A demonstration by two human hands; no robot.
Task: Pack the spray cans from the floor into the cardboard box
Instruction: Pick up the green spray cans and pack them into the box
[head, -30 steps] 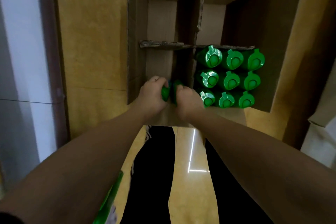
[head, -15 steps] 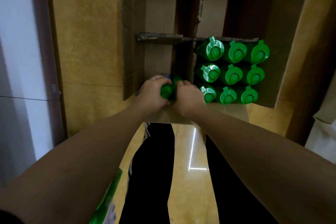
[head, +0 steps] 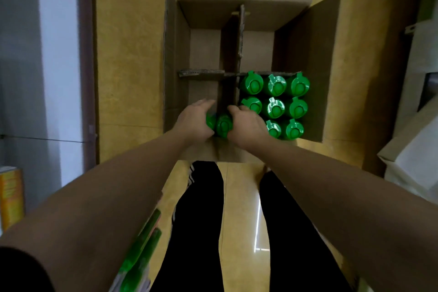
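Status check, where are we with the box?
Left hand, right hand gripping two cans at box's near-left cell. Packed cans fill near-right cell. Divider beside right hand.

The floor (head: 132, 54) is glossy yellow-tan tile, with a bright strip of light (head: 257, 225) reflected in its near part. Along the left, a dark brown frame (head: 87, 54) runs beside a pale grey-white wall (head: 47, 54). Pale boxes (head: 417, 149) stand at the right edge.

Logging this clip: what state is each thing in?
Brown cardboard box, flaps open, far compartments empty.
Packed green-capped spray cans, upright, filling near-right compartment.
Two held green-capped spray cans, upright, at near-left compartment.
Left hand, gripping one can.
Right hand, gripping the other.
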